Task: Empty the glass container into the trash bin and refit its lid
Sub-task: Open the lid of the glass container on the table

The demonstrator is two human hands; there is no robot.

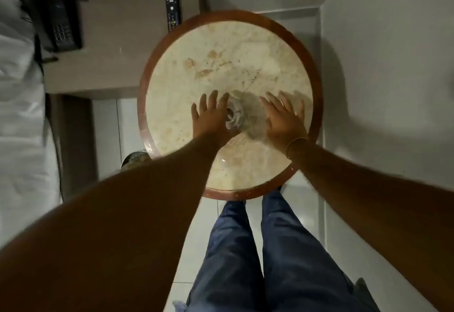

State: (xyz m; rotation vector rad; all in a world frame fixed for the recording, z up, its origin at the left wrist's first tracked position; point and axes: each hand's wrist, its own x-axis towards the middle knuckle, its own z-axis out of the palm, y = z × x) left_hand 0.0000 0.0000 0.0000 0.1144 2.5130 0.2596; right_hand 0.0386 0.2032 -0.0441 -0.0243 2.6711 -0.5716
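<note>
A clear glass container point(235, 114) with crumpled white paper inside stands on the round marble table point(221, 48), between my two hands. My left hand point(211, 117) is at its left side with fingers spread, touching or nearly touching the glass. My right hand point(282, 117) is just to its right, fingers apart, blurred by motion. Whether a lid sits on the container I cannot tell. A metal mesh trash bin point(134, 159) shows on the floor left of the table, mostly hidden behind my left forearm.
A TV remote point(172, 4) and a black desk phone point(61, 26) lie on the grey nightstand behind the table. A white bed point(19, 115) runs along the left. A wall corner is on the right. My legs in blue trousers point(258, 250) stand at the table's near edge.
</note>
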